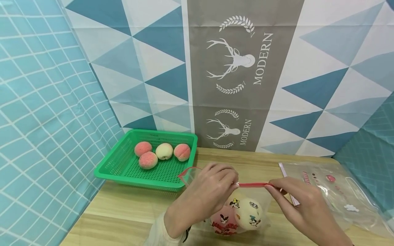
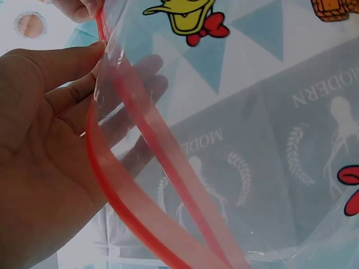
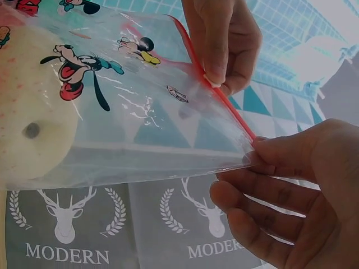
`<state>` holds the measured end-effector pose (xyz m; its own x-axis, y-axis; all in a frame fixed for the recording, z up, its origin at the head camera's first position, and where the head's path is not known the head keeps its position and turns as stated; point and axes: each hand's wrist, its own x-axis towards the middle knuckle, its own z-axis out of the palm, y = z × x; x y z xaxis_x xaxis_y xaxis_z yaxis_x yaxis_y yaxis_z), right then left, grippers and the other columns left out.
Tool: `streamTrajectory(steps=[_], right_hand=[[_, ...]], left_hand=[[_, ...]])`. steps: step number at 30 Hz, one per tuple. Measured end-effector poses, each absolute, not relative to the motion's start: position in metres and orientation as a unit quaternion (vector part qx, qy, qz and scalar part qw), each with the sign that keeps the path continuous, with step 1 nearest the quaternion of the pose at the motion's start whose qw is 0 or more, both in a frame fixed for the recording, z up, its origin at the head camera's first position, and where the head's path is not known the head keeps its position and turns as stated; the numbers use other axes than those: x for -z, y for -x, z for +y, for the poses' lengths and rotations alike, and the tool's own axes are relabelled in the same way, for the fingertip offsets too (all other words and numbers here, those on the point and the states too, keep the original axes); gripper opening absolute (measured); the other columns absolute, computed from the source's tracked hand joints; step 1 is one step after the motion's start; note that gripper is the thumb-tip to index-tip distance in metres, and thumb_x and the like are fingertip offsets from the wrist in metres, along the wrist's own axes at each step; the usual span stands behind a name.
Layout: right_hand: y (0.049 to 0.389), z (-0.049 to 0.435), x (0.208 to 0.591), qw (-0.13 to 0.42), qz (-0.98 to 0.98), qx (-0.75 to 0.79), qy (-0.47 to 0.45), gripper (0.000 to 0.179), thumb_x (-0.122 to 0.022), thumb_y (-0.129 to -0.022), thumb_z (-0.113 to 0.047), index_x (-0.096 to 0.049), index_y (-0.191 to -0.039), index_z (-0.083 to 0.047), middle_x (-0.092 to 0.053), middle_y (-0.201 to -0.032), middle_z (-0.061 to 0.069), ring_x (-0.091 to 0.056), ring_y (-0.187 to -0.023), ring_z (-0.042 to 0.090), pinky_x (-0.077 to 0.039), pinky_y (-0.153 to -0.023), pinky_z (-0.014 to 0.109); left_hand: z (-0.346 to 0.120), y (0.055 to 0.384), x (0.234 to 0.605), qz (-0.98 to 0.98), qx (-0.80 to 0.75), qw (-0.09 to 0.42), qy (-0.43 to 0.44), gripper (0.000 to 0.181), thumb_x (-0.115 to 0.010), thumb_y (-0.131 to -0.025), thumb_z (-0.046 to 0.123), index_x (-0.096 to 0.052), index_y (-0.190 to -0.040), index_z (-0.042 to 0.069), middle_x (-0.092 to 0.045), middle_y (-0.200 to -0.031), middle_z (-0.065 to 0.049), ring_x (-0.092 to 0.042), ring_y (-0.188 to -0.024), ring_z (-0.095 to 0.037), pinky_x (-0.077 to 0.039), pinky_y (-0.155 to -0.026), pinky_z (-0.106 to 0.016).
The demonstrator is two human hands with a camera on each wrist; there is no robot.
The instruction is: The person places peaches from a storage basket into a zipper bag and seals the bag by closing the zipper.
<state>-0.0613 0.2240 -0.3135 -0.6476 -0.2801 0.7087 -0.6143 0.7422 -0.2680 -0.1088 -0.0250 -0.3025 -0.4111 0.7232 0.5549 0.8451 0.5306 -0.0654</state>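
A clear zip bag (image 1: pixel 267 205) printed with cartoon characters hangs below both hands, with a pink peach and pale peaches (image 1: pixel 248 213) inside. My left hand (image 1: pixel 212 186) pinches the red zip strip at its small white slider (image 3: pixel 212 82). At the strip's right end, my right hand (image 1: pixel 304 201) grips the bag's corner between thumb and forefinger, its other fingers loosely bent below. Between the hands the red strip (image 1: pixel 253 185) is stretched straight and pressed together. Left of the slider, the two red edges (image 2: pixel 134 224) stand apart in the left wrist view.
Behind and left of the hands is a green basket (image 1: pixel 123 182) with several pink and pale peaches (image 1: pixel 148 160). Another clear printed bag (image 1: pixel 335 194) lies flat on the wooden table (image 1: pixel 123 215) at the right. A patterned cloth (image 1: pixel 227 85) backs the table.
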Motion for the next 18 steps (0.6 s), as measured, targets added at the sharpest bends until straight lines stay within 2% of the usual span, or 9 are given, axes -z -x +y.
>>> streamTrajectory(steps=[13, 18], right_hand=[[0.064, 0.233, 0.314, 0.341, -0.866, -0.257, -0.262, 0.03, -0.082, -0.071, 0.003, -0.075, -0.09, -0.019, -0.067, -0.079, -0.016, -0.051, -0.065, -0.008, -0.045, -0.061, 0.014], [0.068, 0.236, 0.314, 0.349, -0.868, -0.246, -0.255, 0.027, -0.081, -0.071, 0.002, -0.075, -0.088, -0.018, -0.069, -0.078, -0.014, -0.053, -0.065, -0.008, -0.046, -0.062, 0.015]], left_hand=[[-0.029, 0.113, 0.303, -0.837, 0.111, 0.271, 0.463, 0.007, -0.061, -0.099, 0.02, -0.066, -0.098, 0.014, -0.069, -0.096, 0.005, -0.062, -0.111, -0.014, -0.046, -0.099, -0.03], [-0.031, 0.118, 0.305, -0.835, 0.124, 0.271, 0.462, 0.007, -0.063, -0.099, 0.019, -0.067, -0.096, 0.014, -0.069, -0.096, 0.005, -0.063, -0.109, -0.015, -0.047, -0.097, -0.031]])
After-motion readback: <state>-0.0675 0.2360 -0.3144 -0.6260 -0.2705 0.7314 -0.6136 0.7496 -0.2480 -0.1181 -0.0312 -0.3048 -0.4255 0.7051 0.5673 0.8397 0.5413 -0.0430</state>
